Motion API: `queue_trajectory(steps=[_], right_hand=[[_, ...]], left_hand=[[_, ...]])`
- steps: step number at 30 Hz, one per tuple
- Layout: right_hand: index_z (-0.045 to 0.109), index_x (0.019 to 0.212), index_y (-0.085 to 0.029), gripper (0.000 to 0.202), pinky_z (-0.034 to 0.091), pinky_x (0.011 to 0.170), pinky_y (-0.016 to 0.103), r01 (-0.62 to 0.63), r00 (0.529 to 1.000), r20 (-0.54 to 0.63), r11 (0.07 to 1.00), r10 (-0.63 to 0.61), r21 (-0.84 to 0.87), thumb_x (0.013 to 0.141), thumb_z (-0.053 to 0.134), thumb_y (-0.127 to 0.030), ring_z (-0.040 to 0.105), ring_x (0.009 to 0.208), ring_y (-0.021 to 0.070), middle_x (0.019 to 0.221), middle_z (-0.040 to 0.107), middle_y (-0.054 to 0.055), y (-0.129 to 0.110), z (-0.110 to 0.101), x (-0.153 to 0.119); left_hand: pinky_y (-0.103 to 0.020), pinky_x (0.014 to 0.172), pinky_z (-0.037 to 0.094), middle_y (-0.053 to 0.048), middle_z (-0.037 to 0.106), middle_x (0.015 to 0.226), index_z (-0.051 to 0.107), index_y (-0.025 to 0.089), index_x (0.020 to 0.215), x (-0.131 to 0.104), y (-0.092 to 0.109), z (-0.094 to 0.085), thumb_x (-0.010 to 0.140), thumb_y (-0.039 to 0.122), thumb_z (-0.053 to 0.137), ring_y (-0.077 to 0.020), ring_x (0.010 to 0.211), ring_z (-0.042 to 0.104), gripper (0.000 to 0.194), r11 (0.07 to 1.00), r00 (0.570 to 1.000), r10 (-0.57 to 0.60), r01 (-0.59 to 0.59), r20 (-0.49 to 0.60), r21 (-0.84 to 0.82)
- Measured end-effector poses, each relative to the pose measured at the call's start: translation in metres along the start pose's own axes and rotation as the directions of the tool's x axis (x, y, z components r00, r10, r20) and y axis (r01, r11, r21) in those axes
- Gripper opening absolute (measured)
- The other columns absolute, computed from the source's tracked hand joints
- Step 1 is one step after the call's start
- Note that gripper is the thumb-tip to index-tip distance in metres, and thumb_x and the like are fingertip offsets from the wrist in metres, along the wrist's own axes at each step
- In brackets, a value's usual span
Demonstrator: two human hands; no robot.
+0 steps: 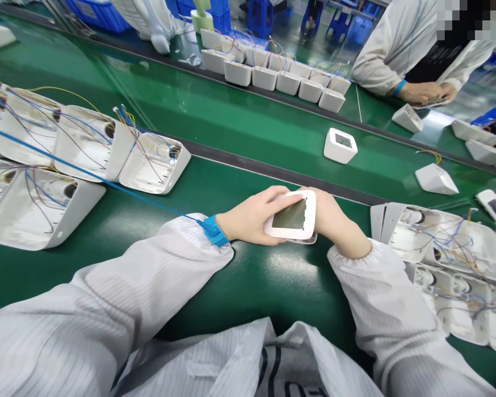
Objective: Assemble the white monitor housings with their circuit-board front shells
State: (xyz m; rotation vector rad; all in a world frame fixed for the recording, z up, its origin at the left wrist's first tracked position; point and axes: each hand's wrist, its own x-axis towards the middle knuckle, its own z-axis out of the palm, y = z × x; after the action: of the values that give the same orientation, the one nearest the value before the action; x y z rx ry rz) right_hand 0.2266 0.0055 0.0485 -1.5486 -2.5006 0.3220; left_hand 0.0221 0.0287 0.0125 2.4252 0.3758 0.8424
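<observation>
Panel [301, 223], white, round-cornered (dark grey-green screen [290, 216] inset), gripped in left hand [252, 215]; right hand [326, 212] behind, grip hidden, cannot tell.

White panel [311, 219], grey-green screen [289, 219]

Your white smock [165, 286] has fine stripes, an open collar [314, 343] and gathered cuffs [376, 259]. Your left wrist [225, 226] carries a blue strap [215, 230] with a blue cord [149, 200]. Your grey shirt [300, 364] bears dark markings [277, 358].
</observation>
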Motion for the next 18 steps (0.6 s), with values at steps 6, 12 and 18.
queue_trajectory(steps=[6, 12, 18], right_hand=[[0.075, 0.081, -0.019, 0.017, 0.05, 0.068, 0.029, -0.211, 0.957, 0.284, 0.813, 0.06, 0.542, 0.079, 0.064, -0.031, 0.066, 0.077, 0.0199, 0.082, 0.073, 0.002, 0.027, -0.024, 0.001], [0.076, 0.088, -0.021, 0.023, 0.054, 0.079, 0.036, -0.262, 0.917, 0.029, 0.547, 0.398, 0.795, 0.072, 0.074, -0.038, 0.068, 0.085, 0.0206, 0.093, 0.075, 0.006, 0.029, -0.026, 0.0], [0.074, 0.091, -0.019, 0.021, 0.054, 0.071, 0.032, -0.23, 0.933, -0.006, 0.608, 0.36, 0.76, 0.077, 0.068, -0.034, 0.067, 0.077, 0.0181, 0.087, 0.074, 0.005, 0.001, 0.008, 0.008]], left_hand=[[-0.051, 0.103, 0.042, -0.018, 0.041, 0.143, 0.026, 0.026, 0.152, 0.003, 0.001, -0.006, 0.069, 0.053, 0.078, -0.0362, 0.125, 0.047, 0.101, 0.994, 0.983, -0.014, -0.006, 0.184, 0.106], [-0.054, 0.105, 0.038, -0.022, 0.043, 0.144, 0.04, 0.022, 0.145, 0.005, -0.007, -0.001, 0.065, 0.062, 0.078, -0.0386, 0.124, 0.047, 0.097, 0.987, 0.976, 0.005, -0.039, 0.217, 0.156], [-0.052, 0.104, 0.039, -0.019, 0.046, 0.14, 0.039, 0.023, 0.145, 0.005, -0.002, 0.001, 0.063, 0.062, 0.079, -0.0374, 0.123, 0.046, 0.099, 0.988, 0.977, -0.066, 0.036, 0.205, 0.148]])
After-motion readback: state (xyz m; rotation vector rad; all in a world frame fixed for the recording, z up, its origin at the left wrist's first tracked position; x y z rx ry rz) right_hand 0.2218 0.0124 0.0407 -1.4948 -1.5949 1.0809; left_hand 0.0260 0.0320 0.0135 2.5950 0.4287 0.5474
